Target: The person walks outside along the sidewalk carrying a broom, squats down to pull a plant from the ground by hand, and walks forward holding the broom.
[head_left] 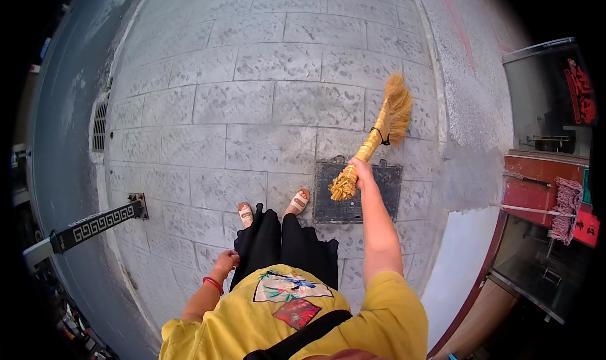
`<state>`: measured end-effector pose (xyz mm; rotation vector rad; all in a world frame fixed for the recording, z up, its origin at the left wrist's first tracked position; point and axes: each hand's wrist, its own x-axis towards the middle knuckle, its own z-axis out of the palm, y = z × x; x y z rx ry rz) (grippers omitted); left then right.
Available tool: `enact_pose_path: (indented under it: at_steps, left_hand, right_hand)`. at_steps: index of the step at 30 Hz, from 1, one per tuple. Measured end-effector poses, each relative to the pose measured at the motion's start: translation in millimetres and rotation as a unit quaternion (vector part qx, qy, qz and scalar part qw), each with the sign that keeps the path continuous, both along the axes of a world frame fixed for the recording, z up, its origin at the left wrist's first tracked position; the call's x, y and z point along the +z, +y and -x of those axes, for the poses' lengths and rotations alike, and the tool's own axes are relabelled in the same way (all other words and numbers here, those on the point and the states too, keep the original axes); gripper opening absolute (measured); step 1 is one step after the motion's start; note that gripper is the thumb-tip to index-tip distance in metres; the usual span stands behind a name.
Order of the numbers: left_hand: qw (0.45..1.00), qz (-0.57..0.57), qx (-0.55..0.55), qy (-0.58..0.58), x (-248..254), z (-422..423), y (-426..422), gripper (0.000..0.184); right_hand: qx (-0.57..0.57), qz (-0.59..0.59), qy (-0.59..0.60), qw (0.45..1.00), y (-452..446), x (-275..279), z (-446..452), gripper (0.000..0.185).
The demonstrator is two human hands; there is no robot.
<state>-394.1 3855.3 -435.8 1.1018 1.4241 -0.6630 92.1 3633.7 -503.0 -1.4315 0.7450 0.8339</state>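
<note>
A short straw hand broom (368, 147) is gripped by my right hand (362, 172), whose fingers wrap around its bound yellow handle. The bristle head points forward and away from me, and a dark tie circles the neck. The ragged stub end of the handle sticks out on my side of the hand. Beside my black trousers (259, 240) hangs my left hand (228, 261), its fingers curled in with no object showing in them. A red bracelet (213, 285) circles that wrist.
Grey stone paving (252, 101) lies underfoot, with small bits of debris (323, 79) ahead. A dark metal cover (341, 211) is set in it beside my feet. At left are a patterned post (98, 224), a drain grate (99, 127) and the road; shopfronts and a pink mop (566, 208) stand right.
</note>
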Motion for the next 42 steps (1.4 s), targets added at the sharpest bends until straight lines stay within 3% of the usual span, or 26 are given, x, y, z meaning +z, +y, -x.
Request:
enact_pose_path:
  at_steps: [3, 4, 5, 6, 7, 8, 11, 14, 16, 18, 20, 24, 28, 32, 34, 36, 37, 38, 40, 42]
  left_hand:
    - [1.000, 0.001, 0.011, 0.001, -9, 13, -16, 0.017]
    - [1.000, 0.000, 0.022, -0.006, -10, 12, -18, 0.017]
    - [1.000, 0.003, 0.027, -0.008, -10, 11, -21, 0.016]
    - [0.999, 0.007, 0.030, -0.010, -11, 11, -23, 0.015]
    - [0.999, 0.010, 0.047, -0.022, -20, 16, -24, 0.015]
    - [0.998, 0.013, 0.053, -0.025, -20, 17, -25, 0.015]
    - [0.994, 0.016, 0.081, -0.074, -15, 3, -10, 0.018]
    - [0.987, 0.007, 0.113, -0.112, -8, 3, 5, 0.020]
    - [0.986, 0.012, 0.119, -0.114, -5, 12, 17, 0.021]
    - [0.984, 0.007, 0.135, -0.118, -15, 35, 20, 0.021]
    - [0.982, 0.003, 0.155, -0.112, -16, 62, 27, 0.020]
    - [0.983, -0.009, 0.161, -0.089, -26, 120, 31, 0.017]
    - [0.981, -0.015, 0.190, -0.035, -36, 190, 32, 0.016]
    - [0.975, -0.010, 0.223, 0.007, -37, 245, 30, 0.013]
    - [0.975, -0.009, 0.218, 0.028, -44, 264, 32, 0.013]
    - [0.975, -0.012, 0.218, 0.045, -42, 264, 44, 0.012]
    - [0.974, -0.016, 0.223, 0.038, -48, 265, 48, 0.013]
    - [0.978, -0.013, 0.209, 0.028, -50, 262, 54, 0.014]
    - [0.984, -0.010, 0.180, 0.004, -51, 243, 68, 0.014]
    - [0.988, -0.014, 0.155, 0.013, -56, 220, 86, 0.015]
  right_hand:
    - [0.135, 0.043, -0.034, 0.989, 64, -3, 80, 0.024]
    - [0.164, 0.010, -0.020, 0.986, 78, -6, 108, 0.028]
    - [0.160, -0.016, 0.049, 0.986, 95, 2, 131, 0.033]
    - [0.206, 0.006, 0.034, 0.978, 115, 27, 148, 0.035]
    - [0.241, -0.016, 0.045, 0.969, 118, -25, 173, 0.022]
    - [0.275, -0.098, 0.086, 0.952, 135, 19, 172, 0.021]
    - [0.299, -0.184, 0.119, 0.929, 159, 56, 163, 0.024]
    - [0.241, -0.235, 0.189, 0.922, 161, 114, 153, 0.029]
    - [0.223, -0.256, 0.237, 0.910, 147, 116, 167, 0.033]
    - [0.176, -0.238, 0.224, 0.928, 146, 141, 190, 0.032]
    - [0.204, -0.268, 0.208, 0.918, 141, 153, 212, 0.033]
    - [0.220, -0.200, 0.275, 0.914, 168, 156, 281, 0.030]
    - [0.161, -0.176, 0.360, 0.902, 218, 117, 380, 0.021]
    - [0.237, -0.284, 0.356, 0.858, 290, 110, 414, 0.025]
    - [0.192, -0.297, 0.394, 0.848, 313, 104, 397, 0.026]
    - [0.211, -0.386, 0.367, 0.820, 308, 101, 358, 0.033]
    - [0.186, -0.491, 0.421, 0.739, 304, 136, 335, 0.034]
    - [0.104, -0.440, 0.417, 0.789, 290, 124, 319, 0.037]
    - [0.114, -0.452, 0.386, 0.796, 261, 143, 296, 0.041]
    - [0.201, -0.407, 0.266, 0.851, 225, 145, 283, 0.040]
